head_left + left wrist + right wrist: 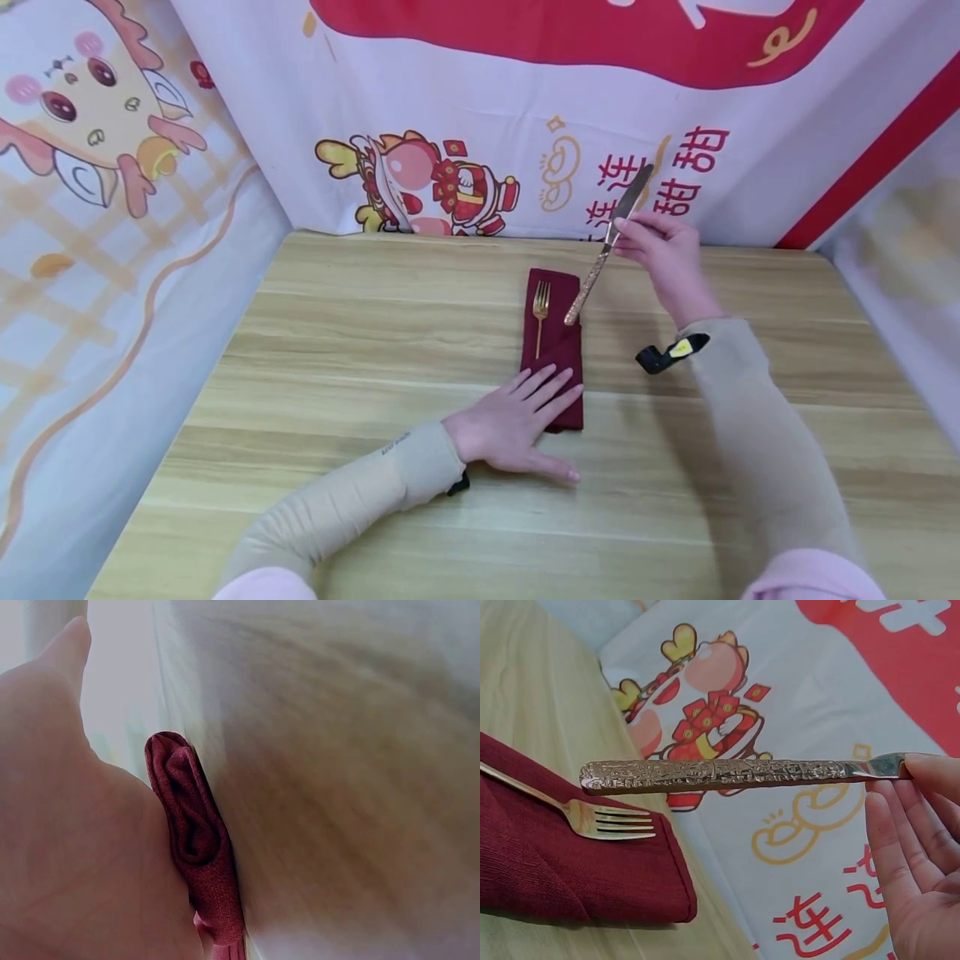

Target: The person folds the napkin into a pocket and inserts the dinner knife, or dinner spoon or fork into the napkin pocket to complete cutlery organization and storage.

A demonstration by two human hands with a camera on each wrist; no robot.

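Observation:
A folded dark red napkin (558,346) lies on the wooden table, its rolled layers showing at the near end in the left wrist view. On it rests a gold fork (540,308), tines toward the back. My left hand (517,421) lies flat with spread fingers over the napkin's near part, fingertips touching the cloth. In my right hand (667,254) a table knife (727,772) is pinched between thumb and fingers near where blade meets handle. The knife is tilted above the napkin's right edge, its textured gold handle pointing down toward the cloth and its blade up.
The wooden table (337,333) runs back to a printed white and red cloth (450,100) hanging behind it. Another patterned cloth (112,250) hangs at the left side. A white cloth (900,250) borders the right side.

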